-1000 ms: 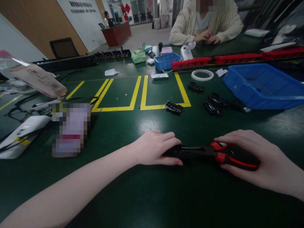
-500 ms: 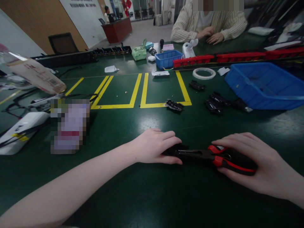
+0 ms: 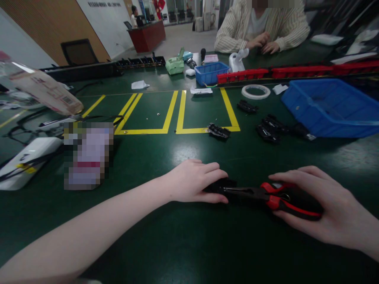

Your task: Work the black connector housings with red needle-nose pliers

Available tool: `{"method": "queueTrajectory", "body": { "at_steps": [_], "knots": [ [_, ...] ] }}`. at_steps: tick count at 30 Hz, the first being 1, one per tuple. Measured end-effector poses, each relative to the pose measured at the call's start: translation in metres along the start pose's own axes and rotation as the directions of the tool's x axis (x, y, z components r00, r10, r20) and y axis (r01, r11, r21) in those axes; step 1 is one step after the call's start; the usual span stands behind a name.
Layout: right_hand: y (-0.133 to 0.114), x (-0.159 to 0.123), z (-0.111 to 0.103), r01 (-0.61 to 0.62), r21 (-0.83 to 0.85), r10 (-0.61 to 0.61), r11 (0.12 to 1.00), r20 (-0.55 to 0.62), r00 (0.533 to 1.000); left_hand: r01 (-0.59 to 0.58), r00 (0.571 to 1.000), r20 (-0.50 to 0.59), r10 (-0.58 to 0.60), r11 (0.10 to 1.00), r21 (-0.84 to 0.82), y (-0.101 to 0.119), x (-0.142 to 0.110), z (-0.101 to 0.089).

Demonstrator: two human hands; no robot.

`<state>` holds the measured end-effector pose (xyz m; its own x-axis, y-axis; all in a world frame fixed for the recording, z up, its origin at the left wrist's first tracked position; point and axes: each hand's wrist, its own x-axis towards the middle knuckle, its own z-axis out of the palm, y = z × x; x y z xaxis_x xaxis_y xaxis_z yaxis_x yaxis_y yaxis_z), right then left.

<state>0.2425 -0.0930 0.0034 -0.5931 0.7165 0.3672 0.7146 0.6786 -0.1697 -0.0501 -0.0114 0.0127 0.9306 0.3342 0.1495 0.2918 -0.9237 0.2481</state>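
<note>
My left hand (image 3: 198, 183) is closed around a black plastic part (image 3: 220, 184), pressing it down on the green table; most of the part is hidden under the fingers. A pair of long-nose pliers (image 3: 276, 197) with red and black handles is gripped in my right hand (image 3: 328, 209). The jaws of the pliers point left and reach the black part at my left fingertips. Whether the jaws are clamped on it I cannot tell. Farther back on the table lie several similar black parts, one at the yellow tape (image 3: 218, 131) and others (image 3: 268, 128) to its right.
A large blue bin (image 3: 331, 108) stands at the right, beside a roll of white tape (image 3: 256, 92). At the left are a blurred-out phone-like object (image 3: 90, 157), a white device with cables (image 3: 32, 161) and a bottle (image 3: 47, 88). Across the table sits a person in a striped shirt (image 3: 262, 29).
My right fingers have loosened slightly around the plier handles, and the pliers have shifted a little to the right. My left hand stays on the black part. The view has moved slightly.
</note>
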Motion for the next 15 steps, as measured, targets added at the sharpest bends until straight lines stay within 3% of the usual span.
{"method": "queueTrajectory", "body": {
  "at_steps": [6, 15],
  "knots": [
    [0.0063, -0.0002, -0.0009, 0.116, -0.143, -0.124, 0.983, -0.049, 0.991, -0.014, 1.0, 0.001, 0.014, 1.0, 0.015, 0.0004, -0.0006, 0.0011],
    [0.0063, 0.0028, 0.0003, 0.13, -0.163, -0.144, 0.978, -0.075, 0.987, -0.026, 1.0, 0.014, 0.026, 0.999, 0.03, 0.0001, -0.0003, -0.0004]
  ]
}}
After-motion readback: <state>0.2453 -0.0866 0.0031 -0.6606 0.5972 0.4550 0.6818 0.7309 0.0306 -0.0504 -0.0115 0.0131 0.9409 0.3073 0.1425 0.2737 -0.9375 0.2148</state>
